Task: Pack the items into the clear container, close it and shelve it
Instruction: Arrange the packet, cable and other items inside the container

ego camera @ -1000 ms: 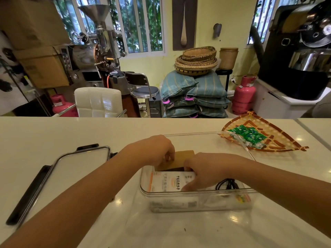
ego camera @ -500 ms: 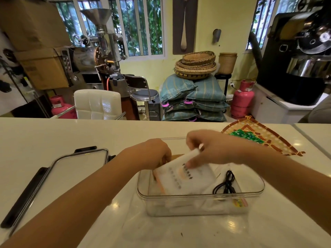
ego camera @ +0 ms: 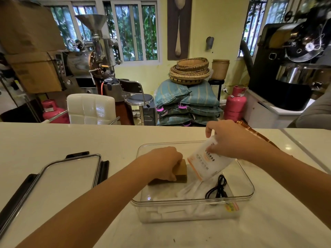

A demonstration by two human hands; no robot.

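The clear container (ego camera: 249, 191) stands open on the white counter in front of me. My left hand (ego camera: 162, 162) reaches into its left half and grips a small brown box (ego camera: 181, 173). My right hand (ego camera: 226, 138) holds a white packet with orange trim (ego camera: 208, 163) tilted upright over the container's middle, lifted by its top edge. A coiled black cable (ego camera: 217, 188) and white wrapped items (ego camera: 189, 193) lie on the container's floor. The lid (ego camera: 69, 173), clear with black latches, lies flat on the counter to the left.
A woven tray (ego camera: 258, 136) sits on the counter behind my right arm, mostly hidden. Past the counter's far edge are a white chair (ego camera: 90, 109), a stool, stacked sacks with baskets, pink gas cylinders and roasting machines.
My right hand has lifted the white packet from lying flat in the container to tilted upright and moved it rightward. My left hand has shifted the brown box down into the container's left half.
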